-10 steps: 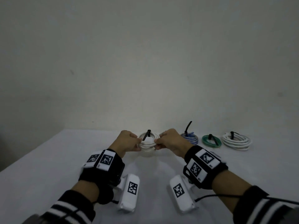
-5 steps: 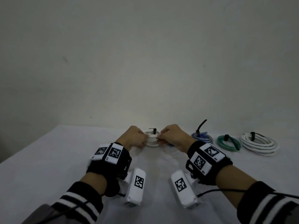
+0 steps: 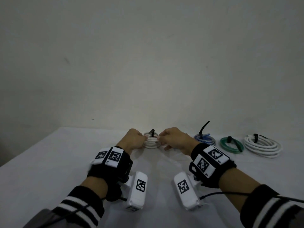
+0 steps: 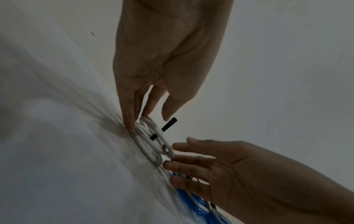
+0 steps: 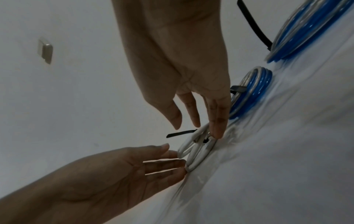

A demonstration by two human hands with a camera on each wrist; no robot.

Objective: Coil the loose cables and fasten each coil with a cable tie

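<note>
While setting down the small white coil (image 3: 151,141), lower centre of frame, already tied by its black cable tie (image 3: 151,132), lay flat on table (image 3: 49,162). Left hand (image 4: 164,60) and right hand (image 4: 239,171): grip released, straight fingertips touching rims. Withdraw evenly, clear of blue coil (image 3: 205,139).

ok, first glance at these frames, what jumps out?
Both hands, left hand and right hand, flank a small white coil at the table's far middle, straight fingers touching its sides, a black cable tie sticking up from it. To its right sit blue coil, green coil and big white coil, already tied.
</note>
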